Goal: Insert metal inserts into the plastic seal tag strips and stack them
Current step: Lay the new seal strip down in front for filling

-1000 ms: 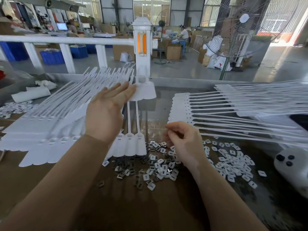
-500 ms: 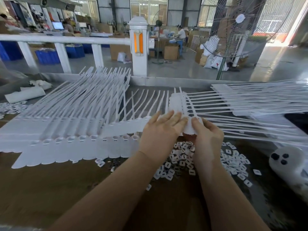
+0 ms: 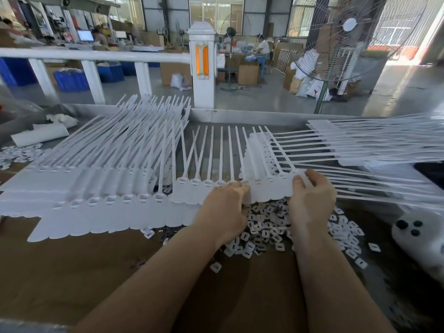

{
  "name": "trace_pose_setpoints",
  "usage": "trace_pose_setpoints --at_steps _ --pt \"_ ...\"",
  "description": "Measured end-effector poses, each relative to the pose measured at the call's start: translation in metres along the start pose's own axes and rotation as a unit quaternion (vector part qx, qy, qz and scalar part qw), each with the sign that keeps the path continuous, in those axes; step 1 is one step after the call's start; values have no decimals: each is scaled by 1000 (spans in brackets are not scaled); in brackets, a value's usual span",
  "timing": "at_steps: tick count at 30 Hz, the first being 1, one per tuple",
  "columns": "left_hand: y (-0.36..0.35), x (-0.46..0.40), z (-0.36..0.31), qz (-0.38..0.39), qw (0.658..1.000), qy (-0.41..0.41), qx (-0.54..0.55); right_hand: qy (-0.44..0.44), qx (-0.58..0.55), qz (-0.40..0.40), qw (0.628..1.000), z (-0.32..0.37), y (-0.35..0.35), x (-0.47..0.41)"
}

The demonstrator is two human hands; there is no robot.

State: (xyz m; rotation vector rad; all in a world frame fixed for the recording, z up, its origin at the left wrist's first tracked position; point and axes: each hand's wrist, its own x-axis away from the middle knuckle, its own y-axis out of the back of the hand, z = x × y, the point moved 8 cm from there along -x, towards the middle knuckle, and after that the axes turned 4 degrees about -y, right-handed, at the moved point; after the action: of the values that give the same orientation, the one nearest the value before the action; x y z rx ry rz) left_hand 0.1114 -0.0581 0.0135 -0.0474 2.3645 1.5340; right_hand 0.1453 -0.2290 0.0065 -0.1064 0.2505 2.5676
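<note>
A white strip of joined seal tags (image 3: 211,188) lies across the table's middle, its thin tails pointing away from me. My left hand (image 3: 224,210) grips its lower edge near the centre. My right hand (image 3: 310,200) pinches its right end, thumb on top. A fanned stack of tag strips (image 3: 101,179) lies to the left, touching the held strip. Another pile of tag strips (image 3: 360,150) lies to the right, tails pointing right. Small white and metal inserts (image 3: 266,231) are heaped on the table under and between my hands.
More inserts (image 3: 348,236) spread to the right, beside a white rounded object with dark dots (image 3: 420,234). A rolled white sheet (image 3: 40,137) and loose pieces (image 3: 16,153) lie far left. A white railing post (image 3: 201,66) and a metal table rim (image 3: 252,115) stand behind.
My left hand left the stack on the left and came to the middle. Both hands took a strip from the right pile and pulled it toward me and leftward.
</note>
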Motion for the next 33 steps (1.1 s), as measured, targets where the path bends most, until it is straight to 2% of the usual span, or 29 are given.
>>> trace_pose_setpoints --at_steps 4,8,10,12,15,18,20,25,33 --pt "11 1 9 -6 999 13 40 47 111 12 993 6 -6 3" --pt "27 5 27 -34 998 55 12 104 192 -6 976 14 -7 9" --pt "30 8 39 -34 996 85 -9 167 212 9 963 22 -13 16" --pt "28 12 50 -14 992 115 -43 242 230 70 940 30 -28 29" --pt "21 16 59 13 986 147 -77 331 275 191 883 34 -55 52" --pt "17 19 59 8 985 147 -90 378 333 278 817 26 -73 70" --pt "17 19 59 1 985 146 -90 388 351 300 797 22 -78 74" --pt "21 18 64 1 983 160 -90 423 334 294 789 29 -76 79" --pt "31 20 68 2 980 177 -90 417 289 253 824 39 -70 76"
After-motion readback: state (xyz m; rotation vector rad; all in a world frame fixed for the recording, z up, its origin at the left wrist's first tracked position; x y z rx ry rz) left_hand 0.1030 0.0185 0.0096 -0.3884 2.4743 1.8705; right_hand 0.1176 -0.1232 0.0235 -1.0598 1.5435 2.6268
